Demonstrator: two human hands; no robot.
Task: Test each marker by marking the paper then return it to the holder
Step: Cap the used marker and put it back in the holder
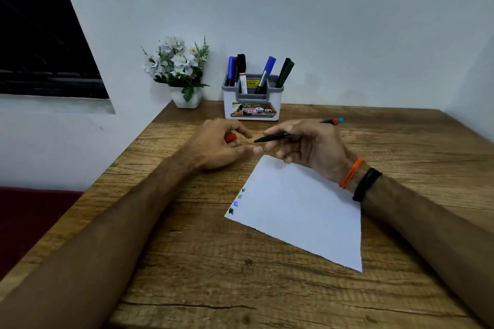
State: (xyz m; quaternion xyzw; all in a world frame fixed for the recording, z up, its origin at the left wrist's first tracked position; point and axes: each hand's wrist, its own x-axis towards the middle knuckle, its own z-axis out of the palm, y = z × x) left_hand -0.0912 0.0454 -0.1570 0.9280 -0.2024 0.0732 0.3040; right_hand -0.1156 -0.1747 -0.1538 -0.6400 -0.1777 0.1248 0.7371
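Observation:
My right hand (307,145) grips an uncapped black-bodied marker (275,137), its tip pointing left and its red and teal end sticking out past my thumb. My left hand (216,145) curls round a red cap (230,138), just left of the marker's tip. Both hands hover above the far corner of a white paper (299,211) lying on the table. Several small colour marks (235,204) run along the paper's left edge. The white and grey holder (252,100) stands behind the hands with several capped markers (267,69) upright in it.
A white pot of white flowers (181,75) stands left of the holder against the wall. The wooden table (240,275) has its left edge running diagonally beside a dark red seat (32,211). Walls close the back and right sides.

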